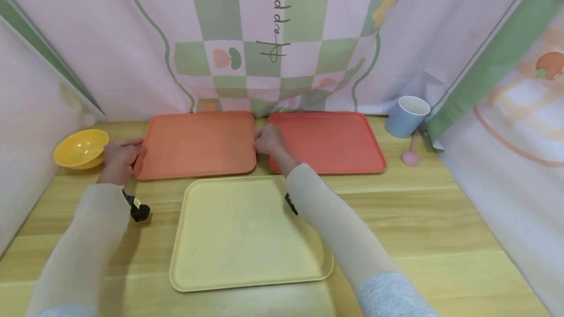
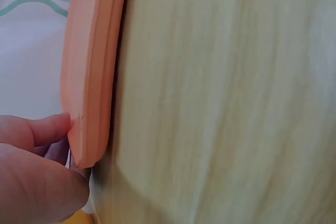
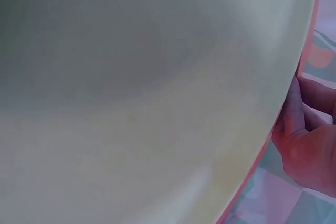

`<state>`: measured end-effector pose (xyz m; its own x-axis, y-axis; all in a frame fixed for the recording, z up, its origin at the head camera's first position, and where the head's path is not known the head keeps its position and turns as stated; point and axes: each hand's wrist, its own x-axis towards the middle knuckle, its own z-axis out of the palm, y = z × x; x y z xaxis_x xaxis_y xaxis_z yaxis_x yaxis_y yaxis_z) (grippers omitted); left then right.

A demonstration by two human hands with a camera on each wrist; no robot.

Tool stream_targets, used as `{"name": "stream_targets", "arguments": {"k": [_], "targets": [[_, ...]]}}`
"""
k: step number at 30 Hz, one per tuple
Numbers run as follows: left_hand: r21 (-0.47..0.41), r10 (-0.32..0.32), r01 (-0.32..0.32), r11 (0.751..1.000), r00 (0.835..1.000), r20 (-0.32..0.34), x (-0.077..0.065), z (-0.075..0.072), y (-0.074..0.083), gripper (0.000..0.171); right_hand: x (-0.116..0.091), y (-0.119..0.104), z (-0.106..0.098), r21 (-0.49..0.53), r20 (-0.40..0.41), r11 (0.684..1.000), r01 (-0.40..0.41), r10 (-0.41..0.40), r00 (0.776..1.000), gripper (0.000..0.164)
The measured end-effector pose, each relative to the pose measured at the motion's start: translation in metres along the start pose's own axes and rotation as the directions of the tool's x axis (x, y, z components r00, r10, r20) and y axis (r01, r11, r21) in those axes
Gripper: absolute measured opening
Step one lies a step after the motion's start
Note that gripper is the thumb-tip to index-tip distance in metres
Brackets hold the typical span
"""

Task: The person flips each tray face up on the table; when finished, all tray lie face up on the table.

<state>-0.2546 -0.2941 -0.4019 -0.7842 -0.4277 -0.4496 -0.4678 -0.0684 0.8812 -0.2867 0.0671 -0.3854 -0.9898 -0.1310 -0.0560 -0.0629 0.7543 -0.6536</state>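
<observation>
An orange tray point(image 1: 198, 146) lies at the back left of the wooden table. My left hand point(image 1: 121, 154) holds its left edge; in the left wrist view the thumb and fingers of the left hand point(image 2: 37, 171) pinch a corner of the orange tray point(image 2: 94, 66). At the opposite edge, my right hand point(image 1: 270, 140) grips the orange tray's right side, in the gap beside a red tray point(image 1: 330, 143). A pale yellow tray point(image 1: 246, 234) lies in front, under my right forearm. It fills much of the right wrist view and hides part of the right hand's point(image 3: 312, 140) grip.
A yellow bowl point(image 1: 81, 149) stands by the left wall, close to my left hand. At the back right are a blue cup point(image 1: 404, 119) and a pink spoon point(image 1: 410, 158). A patterned curtain point(image 1: 304, 62) hangs right behind the orange and red trays.
</observation>
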Motion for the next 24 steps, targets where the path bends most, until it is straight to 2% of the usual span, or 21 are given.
{"name": "stream_targets", "arguments": {"k": [7, 10, 14, 18, 24], "targets": [[0.140, 0.046, -0.046, 0.989, 0.999, 0.006, 0.0012, -0.0010, -0.0047, 0.052, -0.0004, -0.0005, 0.0020, -0.065, 0.035, 0.998, 0.005, -0.003, 0.999, 0.006], [0.138, 0.056, -0.058, 0.989, 0.998, 0.018, 0.0017, -0.0012, -0.0063, 0.053, 0.0002, 0.0003, 0.0031, -0.075, 0.039, 0.997, -0.001, 0.004, 0.999, 0.006], [0.145, 0.070, -0.073, 0.987, 0.997, 0.022, 0.0026, -0.0024, -0.0061, 0.054, 0.0004, -0.0002, 0.0022, -0.047, 0.055, 0.999, -0.008, 0.011, 0.998, 0.006], [0.187, 0.086, -0.088, 0.978, 0.996, 0.018, 0.0010, -0.0016, -0.0045, 0.054, -0.0008, -0.0006, -0.0007, -0.018, 0.069, 1.000, -0.004, 0.005, 0.998, 0.003], [0.247, 0.154, -0.151, 0.957, 0.988, 0.008, -0.0026, 0.0016, -0.0022, 0.052, -0.0004, 0.0022, -0.0041, 0.031, 0.057, 0.999, 0.031, -0.033, 0.998, 0.017]]}}
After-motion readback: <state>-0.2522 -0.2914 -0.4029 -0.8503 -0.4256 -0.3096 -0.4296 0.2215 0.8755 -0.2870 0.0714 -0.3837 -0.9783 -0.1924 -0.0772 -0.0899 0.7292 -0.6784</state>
